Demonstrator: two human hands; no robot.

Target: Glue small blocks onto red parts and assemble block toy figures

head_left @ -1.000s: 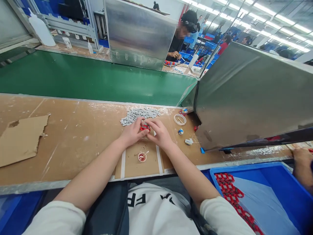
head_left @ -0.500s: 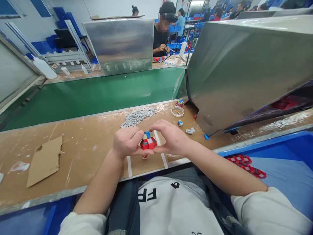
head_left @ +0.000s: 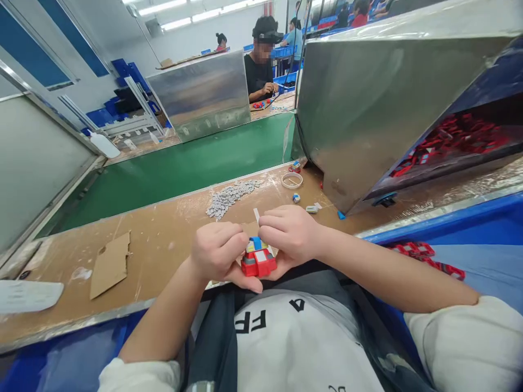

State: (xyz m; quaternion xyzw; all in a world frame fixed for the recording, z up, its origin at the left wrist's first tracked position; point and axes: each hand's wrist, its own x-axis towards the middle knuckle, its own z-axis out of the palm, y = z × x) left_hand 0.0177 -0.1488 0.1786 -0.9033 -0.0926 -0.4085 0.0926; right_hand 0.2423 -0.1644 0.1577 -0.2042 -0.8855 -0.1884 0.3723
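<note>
Red toy block held between both hands, above worktop near edge. Left hand curled, gripping left side; right hand curled, gripping right. Both equally near.

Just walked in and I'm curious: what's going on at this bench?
A person holds a small red toy block with blue and yellow bits on top between the left hand and right hand, close to the body. A heap of small grey pieces lies on the brown bench.
</note>
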